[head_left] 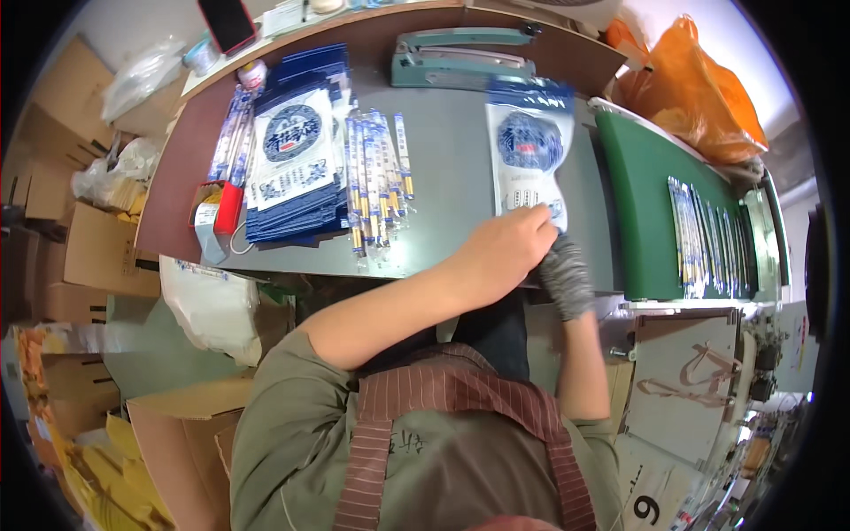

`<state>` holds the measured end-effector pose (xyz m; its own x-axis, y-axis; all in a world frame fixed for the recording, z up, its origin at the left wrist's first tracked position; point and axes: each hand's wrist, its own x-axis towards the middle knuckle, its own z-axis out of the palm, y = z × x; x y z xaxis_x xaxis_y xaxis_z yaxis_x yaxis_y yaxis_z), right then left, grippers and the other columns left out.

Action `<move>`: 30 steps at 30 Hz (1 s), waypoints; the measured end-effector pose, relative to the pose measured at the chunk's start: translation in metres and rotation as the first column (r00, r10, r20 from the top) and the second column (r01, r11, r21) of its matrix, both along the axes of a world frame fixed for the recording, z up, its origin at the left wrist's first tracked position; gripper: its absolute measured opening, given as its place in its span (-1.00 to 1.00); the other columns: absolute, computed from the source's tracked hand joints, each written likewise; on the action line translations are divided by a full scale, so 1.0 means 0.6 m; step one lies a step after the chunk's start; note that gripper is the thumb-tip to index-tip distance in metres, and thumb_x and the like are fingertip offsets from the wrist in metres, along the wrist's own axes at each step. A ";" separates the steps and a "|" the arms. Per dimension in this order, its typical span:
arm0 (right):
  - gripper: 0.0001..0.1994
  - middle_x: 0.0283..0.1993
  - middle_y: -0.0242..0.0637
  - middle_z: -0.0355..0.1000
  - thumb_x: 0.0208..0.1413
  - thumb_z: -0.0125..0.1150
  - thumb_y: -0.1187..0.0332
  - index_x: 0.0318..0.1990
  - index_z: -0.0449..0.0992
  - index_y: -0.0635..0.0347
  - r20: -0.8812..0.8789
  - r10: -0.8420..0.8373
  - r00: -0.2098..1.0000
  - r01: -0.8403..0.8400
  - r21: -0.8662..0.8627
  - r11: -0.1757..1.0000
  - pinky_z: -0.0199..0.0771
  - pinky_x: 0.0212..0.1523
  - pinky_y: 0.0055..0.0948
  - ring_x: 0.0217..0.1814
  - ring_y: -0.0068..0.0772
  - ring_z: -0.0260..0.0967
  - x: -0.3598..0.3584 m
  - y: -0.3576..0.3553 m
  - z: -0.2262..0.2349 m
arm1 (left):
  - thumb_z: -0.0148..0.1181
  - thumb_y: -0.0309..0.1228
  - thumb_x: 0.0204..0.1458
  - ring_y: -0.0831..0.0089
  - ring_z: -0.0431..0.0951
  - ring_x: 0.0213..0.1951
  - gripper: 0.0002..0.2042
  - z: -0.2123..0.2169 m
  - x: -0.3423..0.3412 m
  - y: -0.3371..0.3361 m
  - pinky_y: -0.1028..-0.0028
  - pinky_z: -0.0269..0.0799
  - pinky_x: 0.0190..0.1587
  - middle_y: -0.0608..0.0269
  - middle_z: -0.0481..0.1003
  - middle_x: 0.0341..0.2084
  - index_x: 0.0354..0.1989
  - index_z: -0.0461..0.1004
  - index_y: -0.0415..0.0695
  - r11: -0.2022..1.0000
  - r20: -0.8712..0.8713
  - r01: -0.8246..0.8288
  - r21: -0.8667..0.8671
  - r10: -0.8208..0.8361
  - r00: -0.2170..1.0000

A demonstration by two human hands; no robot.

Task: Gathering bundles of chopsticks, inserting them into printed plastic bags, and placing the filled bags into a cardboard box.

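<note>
Across the desk (pixel 447 168), top end up by the sealer (pixel 465 66), there's the pouch (pixel 529 146)! Left hand (pixel 509 250) pinches its near end; gloved right hand (pixel 565 273) sits tucked close, fingers hidden, so its grip I can't tell. Sticks (pixel 376 181) lie off to the left.

Beyond the grey-topped table (pixel 443 159), toward its far-left corner: one black, rectangular, red-edged handheld device (pixel 228 25). Beyond its far-right corner: one translucent orange plastic bag (pixel 704 93). Left of it: one crumpled clear plastic bag (pixel 146 78). Near-left: one open brown cardboard box (pixel 190 460).
</note>
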<state>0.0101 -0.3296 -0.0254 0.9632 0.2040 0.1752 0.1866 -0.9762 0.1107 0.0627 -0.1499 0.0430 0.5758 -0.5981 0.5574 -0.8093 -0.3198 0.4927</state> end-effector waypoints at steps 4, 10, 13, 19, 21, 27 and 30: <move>-0.74 -0.60 -0.15 0.43 0.15 0.14 0.24 -0.43 0.52 0.27 0.033 -0.239 0.970 0.213 0.351 0.912 0.39 -0.46 -0.33 -0.55 -0.33 0.43 -0.019 0.042 0.178 | 0.16 -0.41 -0.04 0.09 0.46 -0.16 -0.75 0.018 0.078 0.069 0.23 0.43 -0.14 0.05 0.41 -0.24 -0.17 0.42 -0.21 0.995 -0.122 -0.064 0.081 0.074 0.990; -0.55 -0.10 -0.29 0.43 0.15 0.12 0.25 0.16 0.34 0.26 -0.294 0.293 0.910 0.348 0.924 -0.156 0.36 -0.03 -0.53 -0.05 -0.55 0.37 0.112 0.193 0.126 | 0.20 0.00 -0.03 0.01 0.13 0.29 -0.22 -0.097 0.116 0.221 0.14 0.00 0.31 -0.22 0.19 0.21 0.21 0.16 -0.40 0.539 0.050 -0.773 0.335 0.809 0.586; -0.44 0.20 -0.04 0.24 0.14 0.08 0.12 0.25 0.24 0.18 -0.412 0.051 0.910 0.376 0.870 0.318 0.21 0.19 -0.39 0.26 -0.18 0.18 0.290 0.216 -0.019 | 0.05 0.16 0.01 -0.04 -0.16 0.38 -0.08 -0.149 0.139 0.177 0.14 -0.31 0.38 -0.24 -0.02 0.32 0.29 -0.02 -0.45 0.516 0.061 -0.710 0.478 0.788 0.613; -0.29 0.29 0.17 0.14 0.14 -0.04 -0.09 0.35 0.05 0.12 -0.359 0.083 0.929 -0.027 0.157 0.987 0.11 0.29 -0.26 0.35 0.05 0.08 0.354 0.239 -0.009 | 0.10 0.10 0.01 -0.07 -0.17 0.38 -0.06 -0.166 0.162 0.205 0.14 -0.32 0.38 -0.32 -0.07 0.31 0.29 -0.09 -0.49 0.507 -0.052 -0.817 0.276 0.856 0.514; -0.25 0.24 0.21 0.19 0.15 -0.14 -0.16 0.37 -0.02 0.13 -0.439 0.092 0.894 0.094 0.384 0.918 0.14 0.27 -0.21 0.30 0.10 0.16 0.337 0.245 0.023 | 0.10 0.10 0.00 -0.04 -0.15 0.38 -0.05 -0.165 0.169 0.215 0.17 -0.32 0.39 -0.30 -0.08 0.32 0.28 -0.10 -0.51 0.501 -0.071 -0.819 0.279 0.861 0.503; -0.20 0.26 0.16 0.18 0.14 -0.11 -0.13 0.39 -0.11 0.20 -0.458 -0.076 0.886 0.376 0.612 0.696 0.13 0.28 -0.22 0.28 0.09 0.19 0.347 0.280 -0.019 | 0.10 -0.03 0.00 0.04 -0.18 0.40 -0.13 -0.155 0.164 0.151 0.19 -0.31 0.39 -0.23 -0.09 0.33 0.32 -0.11 -0.41 0.584 -0.163 -0.616 0.529 0.782 0.602; -0.18 0.34 0.10 0.08 0.13 0.01 -0.04 0.38 -0.11 0.30 -0.369 -0.085 0.925 0.317 0.630 0.709 0.10 0.29 -0.33 0.35 -0.07 0.13 0.358 0.269 -0.026 | 0.14 -0.18 -0.02 -0.03 -0.08 0.37 -0.15 -0.168 0.166 0.156 0.22 -0.17 0.37 -0.30 -0.04 0.30 0.33 -0.15 -0.39 0.540 -0.308 -0.766 0.348 0.838 0.451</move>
<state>0.2251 -0.1685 -0.0412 0.9924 -0.0599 -0.1077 -0.1134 -0.7853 -0.6087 0.1625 -0.0563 -0.0577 0.9732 0.2033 0.1079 0.1060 -0.8120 0.5740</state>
